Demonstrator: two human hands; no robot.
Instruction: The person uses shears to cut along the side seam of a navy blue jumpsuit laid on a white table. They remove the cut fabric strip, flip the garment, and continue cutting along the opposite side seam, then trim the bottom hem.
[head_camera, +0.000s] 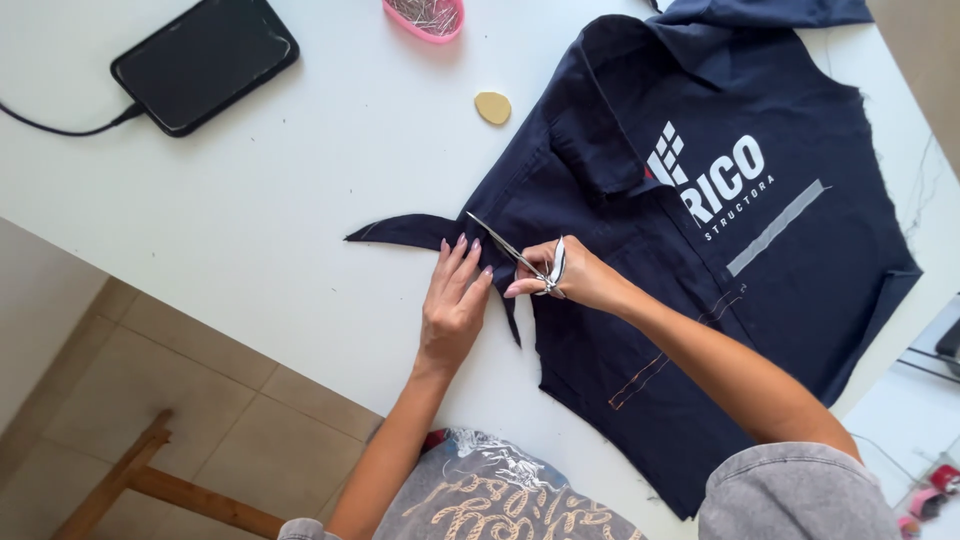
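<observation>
A white table (250, 200) stood over tiled floor, and most of its far side was covered by a navy shirt (700, 250) with pale lettering, its collar cut off by the upper edge. At the shirt's near-left edge the left hand (452, 305) lay flat, fingers spread and pressing a narrow strip of the cloth, grasping nothing. Just right of it the right hand (570, 275) curled through the handles of silver scissors (515, 255), blades barely parted on the cloth; the cut itself was hard to make out
</observation>
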